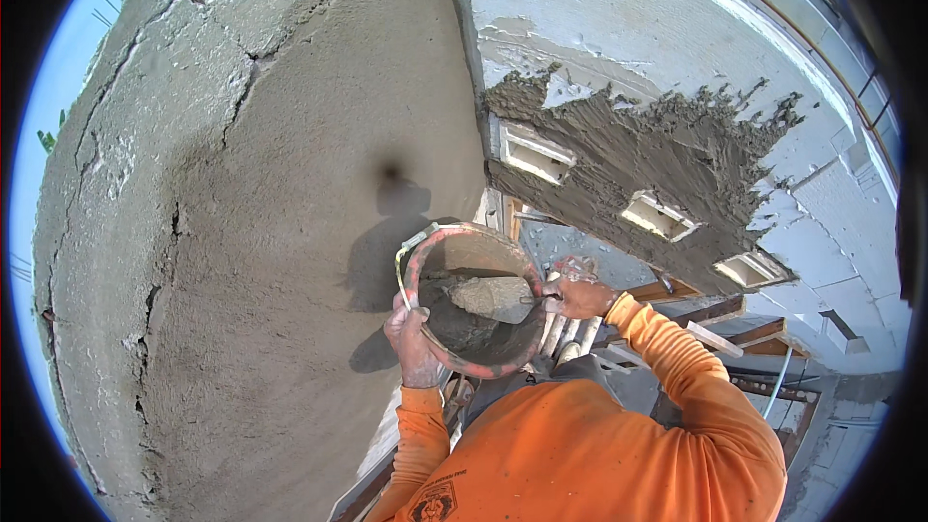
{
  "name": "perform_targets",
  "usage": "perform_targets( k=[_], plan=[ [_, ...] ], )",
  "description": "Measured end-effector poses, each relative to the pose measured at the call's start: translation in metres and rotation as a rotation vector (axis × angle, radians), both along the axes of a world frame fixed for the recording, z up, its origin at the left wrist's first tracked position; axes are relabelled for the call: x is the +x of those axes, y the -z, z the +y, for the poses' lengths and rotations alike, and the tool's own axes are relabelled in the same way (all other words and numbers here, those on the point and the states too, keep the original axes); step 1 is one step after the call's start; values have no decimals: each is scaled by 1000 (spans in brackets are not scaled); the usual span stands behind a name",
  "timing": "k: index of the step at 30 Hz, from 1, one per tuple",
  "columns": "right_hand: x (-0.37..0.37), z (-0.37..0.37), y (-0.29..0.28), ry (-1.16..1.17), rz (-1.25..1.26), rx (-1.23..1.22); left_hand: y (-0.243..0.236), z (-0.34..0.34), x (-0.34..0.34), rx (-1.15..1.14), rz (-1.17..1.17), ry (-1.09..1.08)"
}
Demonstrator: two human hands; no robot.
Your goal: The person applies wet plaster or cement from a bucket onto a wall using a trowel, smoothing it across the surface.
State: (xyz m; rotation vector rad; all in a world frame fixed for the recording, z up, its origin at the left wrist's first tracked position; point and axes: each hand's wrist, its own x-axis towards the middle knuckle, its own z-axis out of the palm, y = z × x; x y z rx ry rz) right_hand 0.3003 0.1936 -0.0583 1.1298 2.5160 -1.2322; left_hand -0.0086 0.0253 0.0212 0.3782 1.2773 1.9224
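A round bucket (529,353) with a worn reddish rim is held up in front of my body. My left hand (412,340) is closed on its left rim, thumb over the edge. Grey wet mortar (462,329) lies inside the bucket. My right hand (583,290) is closed around the handle of a trowel (493,299) at the bucket's right rim. The trowel's mortar-smeared blade reaches into the bucket, over the mortar. Most of the trowel handle is hidden by my fingers.
A broad grey plastered wall (280,184), cracked along its left side, stands close on the left. On the right, a pale block wall (619,19) carries a rough patch of fresh mortar (667,155) around several rectangular box openings (536,153). Wooden boards (710,311) lie below.
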Motion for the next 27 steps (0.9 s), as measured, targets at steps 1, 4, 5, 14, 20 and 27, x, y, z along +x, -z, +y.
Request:
perform_targets(
  k=[1, 4, 5, 14, 20, 27],
  plan=[
    [-5, 6, -7, -120, 17, 4, 9, -3, -3, -21, 16, -44],
    [-10, 28, -43, -247, -78, -8, 30, -19, -8, -27, 10, -71],
    [-10, 36, -58, -238, 15, -43, 35, -23, -9, -34, -12, -63],
    [4, 136, -211, 202, 116, -695, 38, -40, -9, -158, 100, -101],
    [60, 148, -369, 235, 306, 218, 49, -43, -14, -163, 159, -111],
    [36, 105, -218, 312, 431, 97, 44, -38, -8, -80, 122, -108]
  ],
)
